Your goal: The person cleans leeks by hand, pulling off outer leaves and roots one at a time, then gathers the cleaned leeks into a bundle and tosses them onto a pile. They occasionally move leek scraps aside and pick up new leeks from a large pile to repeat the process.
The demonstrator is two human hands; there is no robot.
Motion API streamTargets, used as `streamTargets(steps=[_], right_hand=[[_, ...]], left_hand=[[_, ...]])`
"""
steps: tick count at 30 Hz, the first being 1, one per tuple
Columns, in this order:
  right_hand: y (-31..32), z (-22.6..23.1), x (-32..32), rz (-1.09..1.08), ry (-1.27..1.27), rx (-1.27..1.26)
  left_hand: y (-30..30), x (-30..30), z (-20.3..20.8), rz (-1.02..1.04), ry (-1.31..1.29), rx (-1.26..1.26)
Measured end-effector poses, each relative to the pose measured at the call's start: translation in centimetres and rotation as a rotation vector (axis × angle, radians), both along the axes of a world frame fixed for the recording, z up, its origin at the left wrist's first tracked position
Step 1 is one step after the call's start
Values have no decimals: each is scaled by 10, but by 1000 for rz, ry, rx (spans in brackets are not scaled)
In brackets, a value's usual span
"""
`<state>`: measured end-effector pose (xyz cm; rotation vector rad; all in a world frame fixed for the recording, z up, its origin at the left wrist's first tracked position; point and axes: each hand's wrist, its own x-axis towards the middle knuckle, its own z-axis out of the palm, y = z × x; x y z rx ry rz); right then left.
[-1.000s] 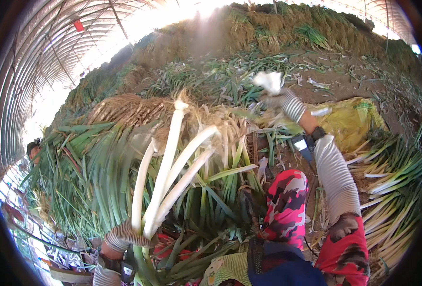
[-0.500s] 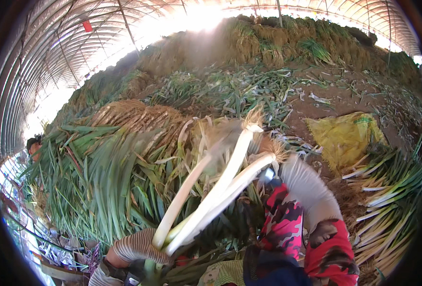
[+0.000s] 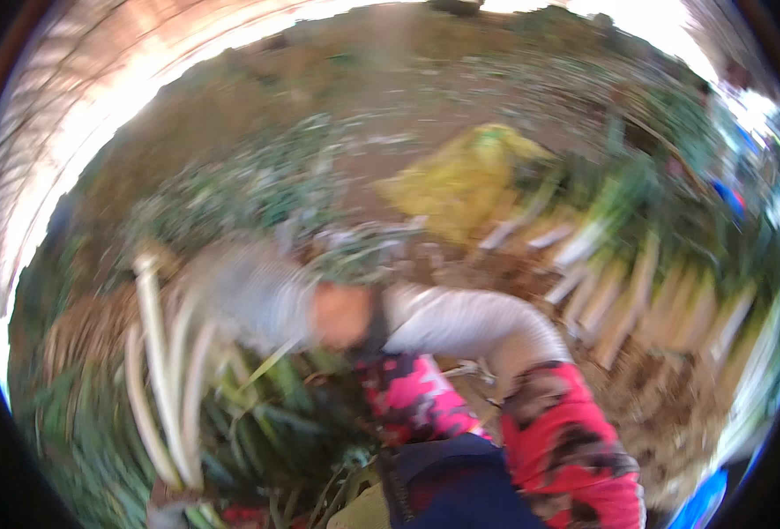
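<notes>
A few large green onions point(image 3: 165, 388), with long white stalks and roots at the top, stand upright at the lower left. My left hand point(image 3: 171, 511), partly cut off by the lower edge, is closed round their lower part. Right beside the upper white stalks is my right hand point(image 3: 253, 295) in a pale glove. Motion smears its fingers, so I cannot tell whether it grips a stalk. Behind and below the held stalks lies a big pile of green onions point(image 3: 81, 423), brown roots toward the far side.
A yellow woven sack point(image 3: 460, 181) lies on the soil beyond my right arm. Trimmed green onions point(image 3: 637, 282) are laid in a row on the right. Leaf scraps point(image 3: 257, 176) litter the ground, and a brown-green heap point(image 3: 187, 115) rises at the back.
The view has swung right, bringing more of the trimmed row in. My right hand has come from beside the root ends across to the white stalks. My left hand still holds the green onions.
</notes>
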<state>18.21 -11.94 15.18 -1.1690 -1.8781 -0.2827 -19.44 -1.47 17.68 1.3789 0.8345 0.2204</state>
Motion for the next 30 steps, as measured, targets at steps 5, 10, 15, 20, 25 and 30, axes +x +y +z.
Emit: streamTargets(steps=[5,10,15,20,25,30], right_hand=[[34,0,-113,179,-367,739],[-15,39,-72,-64,-787,188],[-110,71,87,-368,-414,217],[-329,31,224,-1454,262,-178],[-463,-139,191,-2100,876,-625],[-452,-281,138,-1560,600,-1660]], left_hand=[[7,62,-6,-49,113,67],[8,96,-10,-119,118,93],[12,99,-19,-126,93,94],[24,80,-38,-88,63,67],[45,58,-68,-14,63,19],[76,30,-104,53,36,-44]])
